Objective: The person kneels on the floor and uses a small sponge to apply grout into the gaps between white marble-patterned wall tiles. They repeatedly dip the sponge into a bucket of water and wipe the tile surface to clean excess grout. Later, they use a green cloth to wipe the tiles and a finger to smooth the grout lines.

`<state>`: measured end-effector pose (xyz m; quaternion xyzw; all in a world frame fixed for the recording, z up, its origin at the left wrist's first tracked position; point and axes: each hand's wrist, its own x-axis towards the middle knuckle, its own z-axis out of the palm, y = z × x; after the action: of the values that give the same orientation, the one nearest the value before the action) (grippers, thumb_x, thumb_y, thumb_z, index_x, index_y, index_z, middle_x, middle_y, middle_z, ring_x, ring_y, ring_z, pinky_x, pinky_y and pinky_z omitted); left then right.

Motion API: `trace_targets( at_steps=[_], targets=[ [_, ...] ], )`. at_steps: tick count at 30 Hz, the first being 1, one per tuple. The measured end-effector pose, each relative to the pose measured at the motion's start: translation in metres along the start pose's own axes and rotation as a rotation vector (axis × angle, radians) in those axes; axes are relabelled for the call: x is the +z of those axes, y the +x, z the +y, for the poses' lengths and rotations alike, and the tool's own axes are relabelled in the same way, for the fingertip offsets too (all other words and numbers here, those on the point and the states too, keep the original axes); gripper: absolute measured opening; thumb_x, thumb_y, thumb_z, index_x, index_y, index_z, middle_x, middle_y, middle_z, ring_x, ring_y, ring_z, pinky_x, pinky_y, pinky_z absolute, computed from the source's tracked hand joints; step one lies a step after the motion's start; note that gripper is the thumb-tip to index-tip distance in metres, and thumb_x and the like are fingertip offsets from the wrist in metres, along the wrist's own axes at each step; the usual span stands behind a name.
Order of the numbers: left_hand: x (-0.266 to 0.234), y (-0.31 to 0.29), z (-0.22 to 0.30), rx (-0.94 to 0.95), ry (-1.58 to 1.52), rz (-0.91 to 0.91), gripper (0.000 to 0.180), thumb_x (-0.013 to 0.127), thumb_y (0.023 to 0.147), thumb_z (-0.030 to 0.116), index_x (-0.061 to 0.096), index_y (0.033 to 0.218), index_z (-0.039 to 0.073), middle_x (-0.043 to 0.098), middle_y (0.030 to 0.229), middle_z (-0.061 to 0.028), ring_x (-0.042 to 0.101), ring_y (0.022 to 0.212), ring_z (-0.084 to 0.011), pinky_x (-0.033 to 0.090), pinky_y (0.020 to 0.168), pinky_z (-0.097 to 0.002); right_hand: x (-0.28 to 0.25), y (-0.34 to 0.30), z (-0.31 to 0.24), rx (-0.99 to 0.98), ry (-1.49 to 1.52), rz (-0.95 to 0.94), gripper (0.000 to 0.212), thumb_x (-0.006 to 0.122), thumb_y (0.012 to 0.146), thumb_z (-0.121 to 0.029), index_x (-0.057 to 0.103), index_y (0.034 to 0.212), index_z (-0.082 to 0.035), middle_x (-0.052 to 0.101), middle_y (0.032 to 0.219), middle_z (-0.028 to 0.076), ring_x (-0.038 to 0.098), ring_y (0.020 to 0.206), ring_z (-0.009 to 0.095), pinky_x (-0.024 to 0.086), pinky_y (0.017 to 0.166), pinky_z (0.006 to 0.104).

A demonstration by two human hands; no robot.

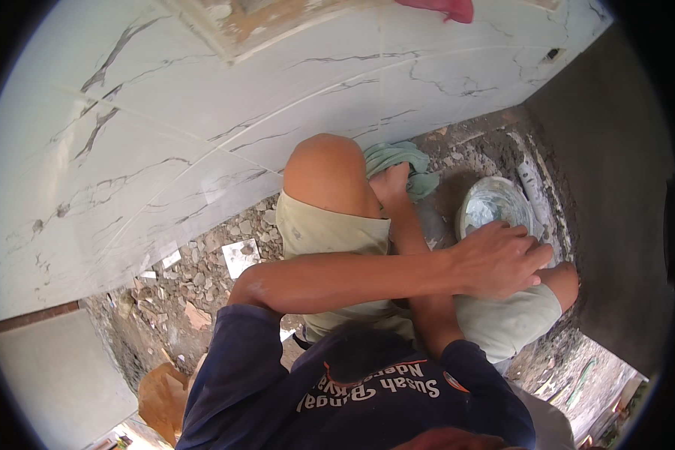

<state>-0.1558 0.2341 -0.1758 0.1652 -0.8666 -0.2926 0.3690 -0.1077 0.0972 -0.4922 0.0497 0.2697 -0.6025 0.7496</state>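
My left arm crosses over my right one, so my left hand (499, 260) is on the right. It hangs over the near rim of a round whitish tub (529, 206), close to my right knee, with its fingers curled. Anything inside those fingers is hidden. Pale wet-looking material (484, 211) lies in the tub. Farther off and to the left, my right hand (390, 184) is closed on a crumpled green cloth (420, 184) near the foot of the wall. Most of its fingers are lost from sight in the folds.
A white marble-patterned tiled wall (277, 97) stands ahead, with a framed recess (277, 22) and a red cloth (446, 7) at its top. A dark panel (607, 187) rises at the right. Rubble (195, 281) with white tile scraps (240, 257) covers the ground at left.
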Motion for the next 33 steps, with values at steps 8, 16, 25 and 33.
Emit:
trace_targets(
  at_steps=[8, 16, 25, 33],
  targets=[
    [-0.008, -0.016, -0.015, -0.061, 0.083, 0.075, 0.041, 0.074, 0.095, 0.037, 0.061, 0.105, 0.0, 0.069, 0.077, -0.0141, 0.073, 0.08, -0.0376, 0.057, 0.064, -0.0517, -0.042, -0.083, 0.015, 0.133, -0.282, 0.155, 0.072, 0.036, 0.113, -0.064, 0.054, 0.153, -0.007, 0.059, 0.152, 0.01, 0.06, 0.135, 0.031, 0.049, 0.114, 0.0495],
    [-0.01, -0.011, -0.021, -0.065, 0.076, 0.161, 0.041, 0.073, 0.094, 0.04, 0.062, 0.1, 0.001, 0.072, 0.078, -0.0159, 0.075, 0.077, -0.0421, 0.057, 0.061, -0.0536, -0.058, -0.115, -0.027, 0.106, -0.427, 0.205, 0.074, 0.036, 0.112, -0.064, 0.053, 0.154, -0.006, 0.059, 0.152, 0.01, 0.059, 0.136, 0.029, 0.049, 0.115, 0.0483],
    [-0.015, -0.017, -0.023, -0.044, 0.068, 0.136, 0.038, 0.074, 0.095, 0.037, 0.063, 0.105, 0.002, 0.07, 0.074, -0.0121, 0.075, 0.075, -0.0377, 0.057, 0.058, -0.0495, -0.07, -0.112, -0.02, 0.078, -0.409, 0.201, 0.076, 0.036, 0.112, -0.065, 0.051, 0.155, -0.004, 0.059, 0.153, 0.011, 0.058, 0.137, 0.028, 0.049, 0.115, 0.0469],
    [-0.056, 0.119, -0.075, -0.407, 0.226, -0.293, 0.058, 0.076, 0.097, 0.03, 0.054, 0.137, -0.006, 0.076, 0.114, -0.0282, 0.075, 0.111, -0.0432, 0.059, 0.096, -0.0536, -0.037, -0.023, -0.028, -0.171, -0.391, 0.035, 0.078, 0.037, 0.112, -0.066, 0.049, 0.156, -0.003, 0.058, 0.153, 0.012, 0.057, 0.139, 0.027, 0.048, 0.115, 0.0457]
  ],
)
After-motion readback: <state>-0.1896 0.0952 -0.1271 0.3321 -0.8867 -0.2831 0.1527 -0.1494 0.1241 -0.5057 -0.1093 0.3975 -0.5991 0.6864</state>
